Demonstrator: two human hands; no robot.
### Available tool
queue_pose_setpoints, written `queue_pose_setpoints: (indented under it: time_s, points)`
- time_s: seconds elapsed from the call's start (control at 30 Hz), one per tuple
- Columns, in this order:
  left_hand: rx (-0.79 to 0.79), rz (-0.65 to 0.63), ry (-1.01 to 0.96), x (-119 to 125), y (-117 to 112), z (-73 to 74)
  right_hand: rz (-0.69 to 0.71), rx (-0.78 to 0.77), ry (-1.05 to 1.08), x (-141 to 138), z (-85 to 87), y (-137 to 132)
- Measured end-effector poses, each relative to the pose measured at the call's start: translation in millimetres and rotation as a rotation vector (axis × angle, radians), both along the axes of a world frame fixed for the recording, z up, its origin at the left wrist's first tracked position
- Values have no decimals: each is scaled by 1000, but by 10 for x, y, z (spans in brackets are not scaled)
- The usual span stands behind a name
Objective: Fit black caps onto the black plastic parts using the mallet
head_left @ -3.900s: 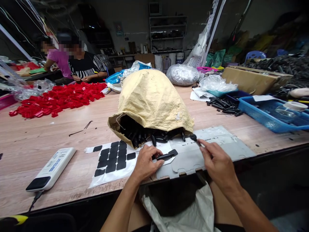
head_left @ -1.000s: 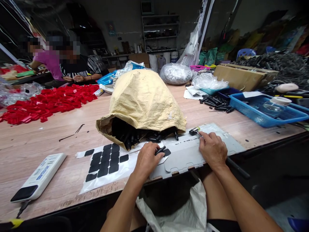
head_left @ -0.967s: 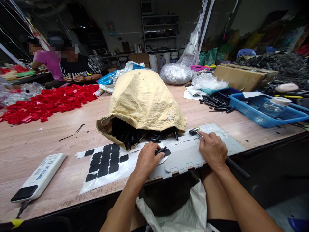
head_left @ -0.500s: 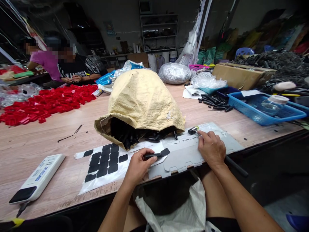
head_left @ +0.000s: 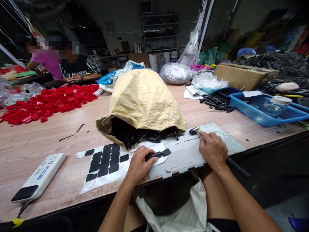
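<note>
My left hand [head_left: 138, 162] is closed on a slim black plastic part [head_left: 158, 154] with a flat black pad at its tip, held just above the grey plate [head_left: 190, 154] at the table's near edge. My right hand [head_left: 212, 149] is closed on a small hammer [head_left: 194, 130] whose head rests on the plate and whose black handle sticks out behind my wrist. A white sheet of black adhesive pads [head_left: 106, 159] lies left of my left hand. A yellow woven sack [head_left: 145, 100] lies open toward me, spilling black parts [head_left: 135, 135].
A white remote-like device [head_left: 38, 177] lies at the near left. Red parts [head_left: 48, 103] are heaped at the far left, where two people sit. A blue tray [head_left: 263, 111], loose black parts [head_left: 214, 102] and a cardboard box [head_left: 243, 75] stand right. A white bag [head_left: 178, 209] hangs below the edge.
My left hand drew the black part back from the sack's mouth toward the table edge and holds it level with the pad pointing right. My right hand stayed on the hammer.
</note>
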State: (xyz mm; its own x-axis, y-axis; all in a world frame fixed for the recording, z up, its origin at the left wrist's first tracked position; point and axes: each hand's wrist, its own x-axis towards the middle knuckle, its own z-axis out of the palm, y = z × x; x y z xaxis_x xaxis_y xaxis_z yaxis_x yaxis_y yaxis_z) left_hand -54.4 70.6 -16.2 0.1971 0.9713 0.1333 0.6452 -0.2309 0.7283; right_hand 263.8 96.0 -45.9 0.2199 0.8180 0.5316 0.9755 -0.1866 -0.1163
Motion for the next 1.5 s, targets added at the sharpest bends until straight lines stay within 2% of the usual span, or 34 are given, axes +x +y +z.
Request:
queue_pose_setpoints:
  time_s: [0.17,0.33,0.47,0.57,0.67,0.87,0.97,1.1,1.3,1.5]
  points:
    - [40,-9,-18,-9,8,-73,0,-5,6,-7,-1,-2]
    - [45,-22,-3,-8,-10,-66,11,-46,27,42,11,14]
    - [58,-26,2,-13,-12,-62,53,-79,196,117,77,-5]
    - [57,-29,-23,-16,-9,-63,111,1,372,103,134,-90]
    - [61,-28,-47,-14,-13,-58,231,67,554,-24,181,-246]
    - [61,-26,-53,-16,-16,-73,419,-24,726,-467,274,-586]
    - [58,-20,-36,-25,-6,-101,533,-41,737,-665,338,-668]
    - [48,-18,-22,-25,1,-105,600,-81,717,-845,384,-693]
    - [42,-33,-41,-12,10,-61,617,-114,675,-1005,345,-661]
    - [38,-28,-35,-25,-1,-78,604,-187,516,-1088,300,-688]
